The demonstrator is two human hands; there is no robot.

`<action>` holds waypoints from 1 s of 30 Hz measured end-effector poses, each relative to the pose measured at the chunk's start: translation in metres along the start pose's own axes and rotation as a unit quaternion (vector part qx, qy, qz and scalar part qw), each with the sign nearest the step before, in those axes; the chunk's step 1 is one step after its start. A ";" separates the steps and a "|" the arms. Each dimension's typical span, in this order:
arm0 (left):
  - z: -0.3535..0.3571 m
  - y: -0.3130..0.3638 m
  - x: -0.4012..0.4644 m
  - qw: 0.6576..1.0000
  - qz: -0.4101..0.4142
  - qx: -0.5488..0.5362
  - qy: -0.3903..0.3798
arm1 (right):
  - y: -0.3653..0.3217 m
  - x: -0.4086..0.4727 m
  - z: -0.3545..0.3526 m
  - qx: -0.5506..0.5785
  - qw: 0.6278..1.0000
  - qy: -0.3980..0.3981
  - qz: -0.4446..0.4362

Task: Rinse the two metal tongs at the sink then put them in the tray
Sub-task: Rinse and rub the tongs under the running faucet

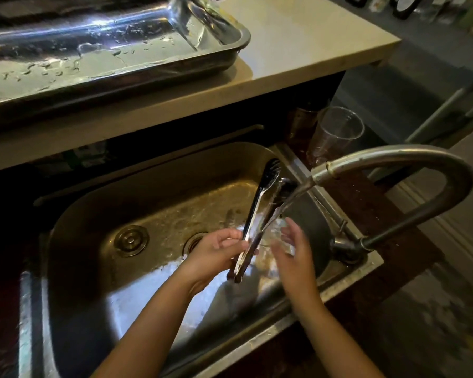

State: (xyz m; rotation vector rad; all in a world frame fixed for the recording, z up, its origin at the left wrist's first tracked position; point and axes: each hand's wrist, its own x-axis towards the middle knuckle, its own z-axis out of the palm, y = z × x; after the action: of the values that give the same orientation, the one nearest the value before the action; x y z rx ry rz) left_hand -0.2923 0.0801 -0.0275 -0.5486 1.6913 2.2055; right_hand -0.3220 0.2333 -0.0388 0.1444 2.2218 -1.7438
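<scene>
Over the steel sink (93, 214), my left hand (216, 255) grips a pair of metal tongs (260, 203) near their hinged end. The forked tips point up and away, towards the faucet spout (322, 173). Water runs from the spout onto the tongs and onto my right hand (292, 249), which is beside the tongs with fingers apart and holds nothing. A wet metal tray (224, 55) lies on the pale counter above the sink, with only water drops in the part I can see. I see only one pair of tongs.
The curved faucet neck (434, 170) arches over the sink's right side. A clear glass (336, 132) stands behind the sink's right corner. The pale counter (311, 50) overhangs the sink's back edge. Two drain fittings (131, 240) sit in the basin floor.
</scene>
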 end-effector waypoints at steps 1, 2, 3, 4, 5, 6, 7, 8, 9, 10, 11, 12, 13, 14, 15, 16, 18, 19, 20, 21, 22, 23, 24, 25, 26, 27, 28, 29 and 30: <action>0.001 -0.001 0.000 1.000 -0.007 -0.016 -0.019 | -0.004 0.010 -0.001 0.088 0.992 -0.021 0.086; 0.002 -0.003 0.000 0.998 -0.016 -0.039 -0.044 | -0.006 0.017 -0.002 0.169 0.974 -0.047 0.142; 0.002 -0.005 -0.001 0.995 -0.028 -0.066 -0.068 | -0.007 0.021 -0.004 0.220 0.960 -0.065 0.160; 0.003 -0.007 -0.002 0.992 -0.042 -0.086 -0.084 | -0.009 0.022 -0.004 0.239 0.956 -0.073 0.154; 0.003 -0.009 -0.004 0.990 -0.054 -0.091 -0.090 | -0.009 0.021 -0.003 0.239 0.958 -0.068 0.143; 0.003 -0.011 -0.005 0.991 -0.062 -0.078 -0.084 | -0.007 0.020 -0.002 0.231 0.962 -0.057 0.135; 0.003 -0.012 -0.006 0.995 -0.064 -0.047 -0.066 | -0.005 0.020 -0.002 0.216 0.967 -0.044 0.131; 0.004 -0.015 -0.006 0.997 -0.059 -0.009 -0.041 | -0.004 0.019 -0.001 0.201 0.970 -0.029 0.132; 0.005 -0.017 -0.007 0.998 -0.055 0.024 -0.015 | -0.003 0.018 0.000 0.188 0.973 -0.013 0.132; 0.008 -0.019 -0.009 0.998 -0.051 0.046 0.007 | -0.002 0.017 0.003 0.174 0.976 0.001 0.128; 0.011 -0.021 -0.011 0.997 -0.048 0.060 0.023 | -0.002 0.015 0.006 0.157 0.980 0.014 0.120; 0.015 -0.023 -0.015 0.996 -0.044 0.069 0.034 | -0.004 0.012 0.011 0.140 0.984 0.024 0.111; 0.018 -0.026 -0.017 0.996 -0.036 0.073 0.042 | -0.005 0.011 0.016 0.126 0.986 0.033 0.103; 0.019 -0.029 -0.019 0.996 -0.021 0.071 0.050 | -0.006 0.009 0.021 0.113 0.988 0.038 0.098; 0.021 -0.032 -0.021 0.996 -0.004 0.066 0.058 | -0.008 0.009 0.025 0.094 0.991 0.033 0.091; 0.020 -0.034 -0.023 0.996 0.010 0.065 0.065 | -0.009 0.008 0.027 0.064 0.995 0.020 0.079; 0.014 -0.032 -0.027 0.997 0.008 0.047 0.066 | -0.009 0.005 0.026 -0.060 0.998 -0.002 0.021; 0.010 -0.030 -0.029 0.998 -0.001 0.032 0.059 | -0.007 0.003 0.024 -0.123 0.992 -0.003 -0.023; 0.004 -0.027 -0.032 0.999 -0.010 0.020 0.048 | -0.005 0.000 0.020 -0.166 0.984 0.001 -0.068; -0.001 -0.024 -0.035 0.999 -0.017 0.014 0.035 | -0.003 -0.004 0.016 -0.194 0.976 0.005 -0.102; -0.005 -0.020 -0.038 0.999 -0.025 0.012 0.025 | -0.001 -0.008 0.011 -0.214 0.969 0.005 -0.125; -0.009 -0.017 -0.041 0.999 -0.032 0.016 0.017 | 0.001 -0.011 0.006 -0.233 0.962 0.000 -0.142; -0.012 -0.015 -0.043 0.999 -0.038 0.024 0.011 | 0.004 -0.014 0.001 -0.250 0.955 -0.003 -0.157; -0.014 -0.013 -0.045 0.999 -0.044 0.030 0.001 | 0.007 -0.016 -0.002 -0.267 0.948 -0.001 -0.173; -0.015 -0.012 -0.047 0.998 -0.050 0.033 -0.010 | 0.009 -0.018 -0.006 -0.279 0.942 0.004 -0.188; -0.016 -0.011 -0.049 0.998 -0.055 0.032 -0.023 | 0.010 -0.020 -0.008 -0.287 0.936 0.013 -0.203; -0.016 -0.010 -0.050 0.997 -0.058 0.029 -0.036 | 0.011 -0.021 -0.010 -0.295 0.930 0.021 -0.217; -0.015 -0.009 -0.052 0.997 -0.059 0.025 -0.047 | 0.011 -0.022 -0.013 -0.305 0.923 0.028 -0.232; -0.015 -0.008 -0.053 0.996 -0.057 0.022 -0.058 | 0.013 -0.022 -0.015 -0.315 0.916 0.032 -0.248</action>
State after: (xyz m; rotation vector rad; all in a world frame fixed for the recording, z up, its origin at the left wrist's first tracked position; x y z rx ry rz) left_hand -0.2406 0.0673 -0.0127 -0.4849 1.6041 2.0734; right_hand -0.3003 0.2537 -0.0406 -0.5584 2.9212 -1.1113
